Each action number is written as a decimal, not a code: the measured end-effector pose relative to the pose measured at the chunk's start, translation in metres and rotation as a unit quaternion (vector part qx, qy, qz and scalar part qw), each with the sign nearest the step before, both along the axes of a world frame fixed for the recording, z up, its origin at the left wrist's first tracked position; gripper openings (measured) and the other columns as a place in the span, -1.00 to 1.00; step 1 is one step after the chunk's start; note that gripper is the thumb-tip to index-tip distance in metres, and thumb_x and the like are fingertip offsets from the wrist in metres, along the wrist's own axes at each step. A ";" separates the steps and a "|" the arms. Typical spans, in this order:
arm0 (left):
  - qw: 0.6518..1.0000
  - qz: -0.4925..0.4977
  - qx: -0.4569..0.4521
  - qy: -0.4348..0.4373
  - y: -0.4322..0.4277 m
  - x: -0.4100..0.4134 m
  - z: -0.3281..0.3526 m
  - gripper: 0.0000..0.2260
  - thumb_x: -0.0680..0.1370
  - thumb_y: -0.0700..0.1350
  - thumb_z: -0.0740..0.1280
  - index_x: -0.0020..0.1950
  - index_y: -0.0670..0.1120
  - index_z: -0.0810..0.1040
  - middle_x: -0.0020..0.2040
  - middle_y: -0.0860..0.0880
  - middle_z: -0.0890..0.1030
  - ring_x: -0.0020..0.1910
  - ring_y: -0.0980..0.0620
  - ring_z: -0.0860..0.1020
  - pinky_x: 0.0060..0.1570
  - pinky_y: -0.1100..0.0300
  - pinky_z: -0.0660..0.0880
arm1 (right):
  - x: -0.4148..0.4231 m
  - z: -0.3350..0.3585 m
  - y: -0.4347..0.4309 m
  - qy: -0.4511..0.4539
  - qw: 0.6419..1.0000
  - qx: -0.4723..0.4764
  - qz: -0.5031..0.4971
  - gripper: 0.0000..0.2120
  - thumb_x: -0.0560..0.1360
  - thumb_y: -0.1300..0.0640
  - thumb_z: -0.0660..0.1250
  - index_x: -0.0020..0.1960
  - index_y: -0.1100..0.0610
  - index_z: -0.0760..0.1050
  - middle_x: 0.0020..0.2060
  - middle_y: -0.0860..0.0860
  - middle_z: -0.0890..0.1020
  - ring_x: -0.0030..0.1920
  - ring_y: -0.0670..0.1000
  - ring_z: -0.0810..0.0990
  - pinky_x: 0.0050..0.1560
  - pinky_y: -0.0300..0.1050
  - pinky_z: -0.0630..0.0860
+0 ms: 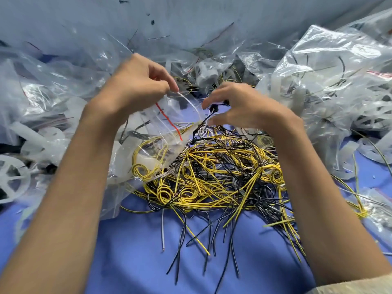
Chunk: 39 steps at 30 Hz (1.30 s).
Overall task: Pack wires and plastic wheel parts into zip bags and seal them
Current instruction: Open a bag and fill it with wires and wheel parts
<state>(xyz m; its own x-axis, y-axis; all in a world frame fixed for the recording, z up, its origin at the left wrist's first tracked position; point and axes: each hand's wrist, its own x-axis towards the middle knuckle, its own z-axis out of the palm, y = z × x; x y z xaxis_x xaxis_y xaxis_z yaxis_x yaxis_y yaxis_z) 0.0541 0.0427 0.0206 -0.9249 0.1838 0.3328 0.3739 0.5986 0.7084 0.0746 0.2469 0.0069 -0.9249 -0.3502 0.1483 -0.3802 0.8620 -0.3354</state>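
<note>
My left hand point(140, 81) pinches the top edge of a clear zip bag point(157, 145), whose red seal strip hangs open below my fingers. Inside the bag I see a white plastic wheel part and a coil of yellow wire. My right hand point(239, 102) grips a small black connector point(212, 108) on a black and white wire, right at the bag's mouth. Below both hands lies a big tangle of yellow, black and white wires point(222, 179) on the blue table point(148, 251).
Clear bags holding white wheel parts are heaped at the left point(42, 85) and right point(331, 85). A loose white plastic wheel point(12, 179) lies at the far left. Stray wires trail toward the front edge. A grey wall rises behind.
</note>
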 end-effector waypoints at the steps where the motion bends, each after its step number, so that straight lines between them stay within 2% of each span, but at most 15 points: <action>1: 1.000 0.007 0.003 0.004 -0.001 -0.001 0.000 -0.73 0.37 -0.26 0.21 -0.25 0.00 0.67 -0.66 0.15 0.31 -0.61 0.16 0.24 -0.62 0.40 0.13 | 0.001 0.003 -0.004 0.008 0.999 -0.033 0.016 -0.75 0.41 0.10 0.45 0.09 0.03 0.62 0.00 0.01 0.61 0.00 -0.06 0.55 -0.08 -0.31 0.38; 3: 1.000 0.015 0.002 0.007 -0.002 -0.001 -0.001 -0.74 0.34 -0.21 0.20 -0.27 0.02 0.67 -0.64 0.15 0.35 -0.59 0.16 0.26 -0.60 0.38 0.15 | 0.006 0.007 -0.012 -0.052 0.996 -0.048 0.050 -0.95 0.41 0.06 0.45 -0.13 -0.01 0.65 -0.26 -0.11 0.65 -0.24 -0.14 0.58 -0.26 -0.33 0.44; 7: 1.000 0.013 0.005 -0.003 0.001 -0.002 -0.003 -0.75 0.36 -0.24 0.24 -0.32 0.04 0.66 -0.57 0.12 0.40 -0.56 0.17 0.27 -0.56 0.37 0.20 | 0.010 0.000 -0.026 -0.194 0.976 0.069 0.063 -0.72 0.41 -0.17 0.39 -0.08 0.03 0.63 -0.29 -0.12 0.68 -0.29 -0.22 0.62 -0.27 -0.29 0.46; 11: 0.998 0.045 0.034 0.036 0.005 0.002 0.000 -0.72 0.33 -0.27 0.19 -0.31 0.03 0.64 -0.67 0.13 0.34 -0.61 0.17 0.28 -0.59 0.39 0.17 | 0.006 -0.006 -0.029 -0.219 0.975 0.012 0.041 -0.68 0.38 -0.11 0.44 -0.09 0.11 0.50 -0.47 -0.13 0.62 -0.48 -0.27 0.54 -0.51 -0.46 0.35; 15: 0.990 0.092 0.088 0.063 0.006 0.006 0.005 -0.68 0.37 -0.32 0.15 -0.26 0.02 0.63 -0.71 0.14 0.29 -0.69 0.16 0.24 -0.68 0.43 0.12 | 0.008 -0.007 -0.029 -0.235 0.971 0.000 0.034 -0.62 0.36 -0.10 0.47 -0.08 0.11 0.38 -0.48 -0.12 0.59 -0.51 -0.26 0.54 -0.55 -0.44 0.34; 18: 0.988 0.065 0.133 0.033 0.007 0.009 0.009 -0.66 0.37 -0.36 0.14 -0.28 0.01 0.61 -0.61 0.10 0.33 -0.65 0.17 0.22 -0.64 0.42 0.13 | 0.007 -0.008 -0.029 -0.190 0.982 0.002 0.023 -0.55 0.36 -0.16 0.45 0.03 0.05 0.31 -0.30 -0.11 0.64 -0.36 -0.23 0.58 -0.39 -0.28 0.40; 22: 0.970 -0.032 0.236 -0.041 0.015 0.016 0.017 -0.67 0.40 -0.42 0.16 -0.27 -0.05 0.59 -0.55 0.01 0.34 -0.59 0.15 0.22 -0.56 0.38 0.19 | 0.005 -0.007 -0.029 -0.112 0.991 -0.047 0.060 -0.32 0.37 -0.14 0.46 0.36 -0.07 0.20 0.18 -0.11 0.52 -0.04 -0.12 0.53 -0.01 -0.18 0.41; 23: 0.963 -0.067 0.254 -0.058 0.020 0.018 0.018 -0.70 0.44 -0.42 0.18 -0.24 -0.07 0.58 -0.49 -0.02 0.34 -0.56 0.15 0.23 -0.54 0.37 0.22 | 0.006 -0.007 -0.030 -0.107 0.990 -0.046 0.079 -0.33 0.39 -0.11 0.46 0.39 -0.10 0.23 0.27 -0.13 0.46 0.01 -0.16 0.50 0.08 -0.19 0.39; 25: 0.945 -0.157 0.271 -0.094 0.029 0.023 0.018 -0.77 0.50 -0.37 0.22 -0.13 -0.10 0.59 -0.42 0.01 0.44 -0.48 0.16 0.34 -0.43 0.37 0.31 | 0.007 -0.009 -0.032 -0.108 0.987 -0.054 0.101 -0.52 0.42 -0.05 0.43 0.31 -0.04 0.43 0.26 -0.14 0.50 0.07 -0.17 0.53 0.17 -0.19 0.41; 27: 0.911 -0.261 0.283 -0.145 0.033 0.026 0.017 -0.84 0.55 -0.28 0.22 0.03 -0.14 0.56 -0.28 0.02 0.60 -0.28 0.11 0.56 -0.16 0.33 0.50 | 0.007 -0.011 -0.031 -0.097 0.985 -0.094 0.110 -0.74 0.44 0.09 0.40 0.12 0.09 0.57 0.12 -0.02 0.61 0.09 -0.04 0.57 0.21 -0.05 0.45; 29: 0.895 -0.317 0.272 -0.155 0.031 0.025 0.017 -0.78 0.55 -0.20 0.20 0.17 -0.17 0.48 -0.05 -0.07 0.64 0.00 0.01 0.63 0.09 0.24 0.52 | 0.007 -0.013 -0.028 -0.098 0.978 -0.156 0.096 -0.78 0.44 0.14 0.36 0.03 0.24 0.57 -0.01 0.14 0.63 0.00 0.01 0.58 0.16 0.06 0.49; 32: 0.914 -0.252 0.301 -0.103 0.023 0.017 0.021 -0.80 0.55 -0.22 0.17 0.15 -0.15 0.46 -0.02 -0.07 0.62 -0.04 0.07 0.62 -0.06 0.26 0.51 | 0.005 -0.013 -0.024 -0.129 0.955 -0.248 0.095 -0.68 0.52 0.14 0.29 0.05 0.43 0.50 -0.10 0.29 0.59 -0.16 0.00 0.54 -0.02 0.00 0.58; 35: 0.935 -0.115 0.326 -0.080 0.006 -0.001 0.022 -0.81 0.43 -0.07 0.26 0.02 0.03 0.49 -0.13 0.09 0.57 -0.15 0.19 0.54 -0.06 0.20 0.45 | 0.003 -0.010 -0.019 -0.155 0.907 -0.378 0.098 -0.80 0.55 0.15 0.22 -0.03 0.23 0.58 -0.12 0.10 0.68 -0.13 0.02 0.67 -0.08 0.00 0.64; 37: 0.964 -0.060 0.250 -0.075 -0.002 -0.005 0.019 -0.90 0.44 0.02 0.30 -0.07 0.08 0.47 -0.18 0.14 0.51 -0.23 0.25 0.49 -0.12 0.23 0.39 | 0.001 -0.008 -0.016 -0.131 0.872 -0.466 0.080 -0.78 0.51 0.11 0.21 -0.22 0.11 0.58 -0.32 0.00 0.67 -0.29 -0.01 0.67 -0.22 0.01 0.65; 39: 0.978 -0.070 0.160 -0.110 -0.003 -0.002 0.015 -0.86 0.50 0.12 0.28 -0.14 0.07 0.44 -0.16 0.11 0.50 -0.32 0.27 0.49 -0.23 0.32 0.37 | -0.001 -0.004 -0.013 -0.100 0.839 -0.532 0.051 -0.73 0.55 0.14 0.19 -0.31 0.11 0.49 -0.51 -0.04 0.60 -0.46 -0.07 0.62 -0.38 -0.09 0.63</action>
